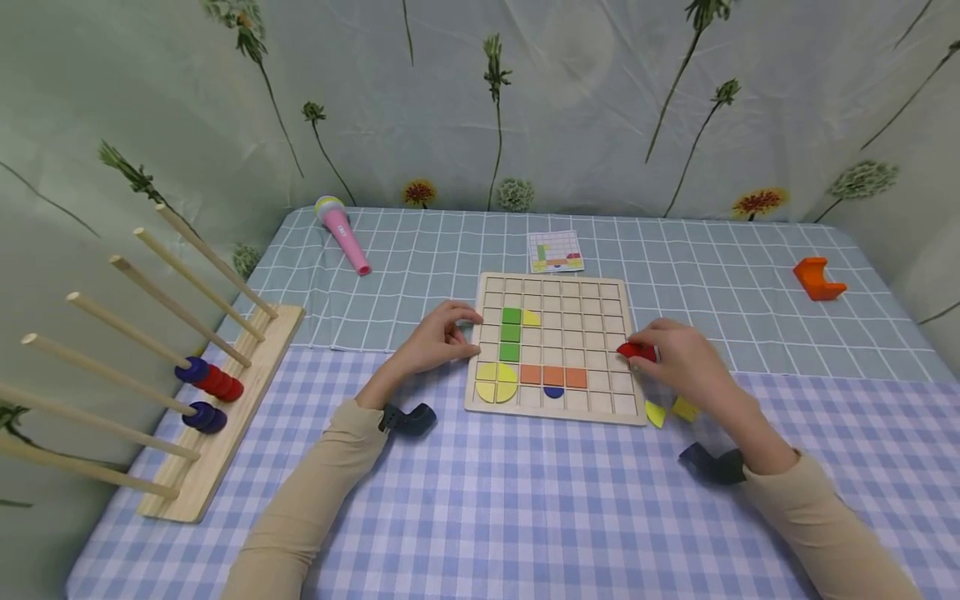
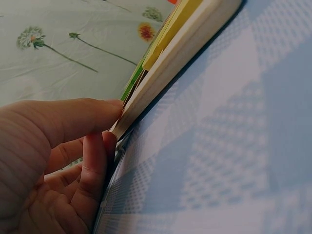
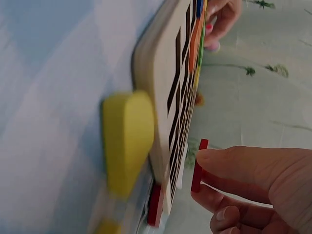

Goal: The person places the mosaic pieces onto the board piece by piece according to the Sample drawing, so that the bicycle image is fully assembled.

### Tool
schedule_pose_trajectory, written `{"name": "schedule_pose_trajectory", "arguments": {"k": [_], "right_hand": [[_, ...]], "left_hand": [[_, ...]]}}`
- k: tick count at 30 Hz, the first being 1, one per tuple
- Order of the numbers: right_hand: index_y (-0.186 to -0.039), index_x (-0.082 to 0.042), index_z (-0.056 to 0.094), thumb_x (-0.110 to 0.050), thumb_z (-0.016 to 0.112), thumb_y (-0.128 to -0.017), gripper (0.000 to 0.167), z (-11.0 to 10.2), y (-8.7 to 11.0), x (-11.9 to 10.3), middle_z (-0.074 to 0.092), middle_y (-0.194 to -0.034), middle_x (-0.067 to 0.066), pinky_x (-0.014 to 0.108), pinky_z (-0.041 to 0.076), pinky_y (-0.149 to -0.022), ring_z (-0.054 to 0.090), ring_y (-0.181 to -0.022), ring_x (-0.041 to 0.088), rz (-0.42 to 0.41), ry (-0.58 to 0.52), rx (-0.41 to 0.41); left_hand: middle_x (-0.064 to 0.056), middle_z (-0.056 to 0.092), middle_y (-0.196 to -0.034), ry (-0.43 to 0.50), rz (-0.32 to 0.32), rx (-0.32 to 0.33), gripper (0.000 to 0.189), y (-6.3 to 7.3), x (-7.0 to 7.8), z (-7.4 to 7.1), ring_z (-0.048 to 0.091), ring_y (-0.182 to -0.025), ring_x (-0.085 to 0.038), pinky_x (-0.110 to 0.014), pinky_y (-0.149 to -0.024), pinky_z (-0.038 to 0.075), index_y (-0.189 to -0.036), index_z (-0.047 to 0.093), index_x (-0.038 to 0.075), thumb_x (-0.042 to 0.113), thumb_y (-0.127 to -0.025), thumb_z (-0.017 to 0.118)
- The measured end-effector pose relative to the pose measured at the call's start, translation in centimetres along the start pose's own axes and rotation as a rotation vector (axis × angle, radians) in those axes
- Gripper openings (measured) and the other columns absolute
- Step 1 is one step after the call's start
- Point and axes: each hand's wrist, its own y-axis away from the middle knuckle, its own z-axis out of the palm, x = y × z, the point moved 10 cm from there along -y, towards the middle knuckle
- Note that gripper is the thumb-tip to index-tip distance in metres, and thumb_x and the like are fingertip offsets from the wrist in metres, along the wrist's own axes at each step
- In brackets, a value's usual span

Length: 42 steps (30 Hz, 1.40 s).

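My left hand (image 1: 442,337) rests its thumb and fingertips against the left edge of a square wooden grid board (image 1: 607,312); the left wrist view has the thumb tip at the board's side. Between the thumb and fingers of my right hand (image 1: 678,358) is a thin red wooden piece (image 3: 199,168), pinched just above the board's right edge. A second red piece (image 3: 155,204) lies beside the board. On the grid are green squares (image 1: 511,333), a yellow quarter-circle (image 1: 531,318), a yellow circle of pieces (image 1: 497,382), orange squares (image 1: 553,377) and a blue half-circle (image 1: 554,392).
Two yellow pieces, one curved (image 1: 655,414) and one square (image 1: 685,408), lie right of the board. A pattern card (image 1: 555,252) is behind it. Around these stand a pink microphone (image 1: 347,237), an orange block (image 1: 819,280) and a wooden peg rack (image 1: 225,425) with rings.
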Motion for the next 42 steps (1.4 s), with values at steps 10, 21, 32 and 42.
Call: {"name": "schedule_pose_trajectory", "arguments": {"k": [10, 21, 32, 42], "right_hand": [[-0.098, -0.005, 0.072, -0.011, 0.071, -0.079, 0.020, 1.8, -0.9, -2.6, 0.068, -0.094, 0.008, 0.034, 0.050, -0.068, 0.058, -0.078, 0.020, -0.114, -0.059, -0.008], [-0.099, -0.005, 0.072, -0.007, 0.069, -0.081, 0.019, 2.5, -1.3, -3.1, 0.068, -0.098, 0.008, 0.038, 0.053, -0.075, 0.061, -0.086, 0.021, -0.122, -0.072, -0.052], [-0.100, -0.002, 0.071, -0.004, 0.066, -0.081, 0.019, 2.3, -1.3, -2.8, 0.067, -0.098, 0.009, 0.038, 0.053, -0.076, 0.060, -0.086, 0.021, -0.139, -0.107, -0.093], [-0.104, 0.000, 0.070, -0.004, 0.068, -0.081, 0.023, 0.8, -0.7, -2.0, 0.066, -0.103, 0.013, 0.036, 0.053, -0.072, 0.060, -0.085, 0.022, -0.144, -0.077, -0.081]], "left_hand": [[-0.016, 0.046, -0.131, -0.002, -0.007, 0.000, 0.043, 0.0, -0.3, 0.2, 0.055, -0.071, -0.007, -0.013, -0.063, 0.047, -0.120, 0.058, 0.000, 0.008, -0.080, 0.072], [-0.017, 0.046, -0.132, -0.005, -0.005, -0.002, 0.044, -0.1, -0.2, 0.2, 0.055, -0.072, -0.008, -0.013, -0.064, 0.047, -0.121, 0.058, 0.001, 0.009, -0.080, 0.071], [-0.017, 0.046, -0.132, -0.016, -0.010, -0.005, 0.043, -0.2, -0.3, 0.0, 0.056, -0.073, -0.009, -0.013, -0.063, 0.048, -0.120, 0.058, 0.001, 0.009, -0.080, 0.072], [-0.017, 0.046, -0.131, -0.012, -0.007, 0.000, 0.043, -0.2, -0.3, 0.0, 0.056, -0.073, -0.010, -0.013, -0.064, 0.048, -0.120, 0.058, 0.001, 0.009, -0.080, 0.072]]}}
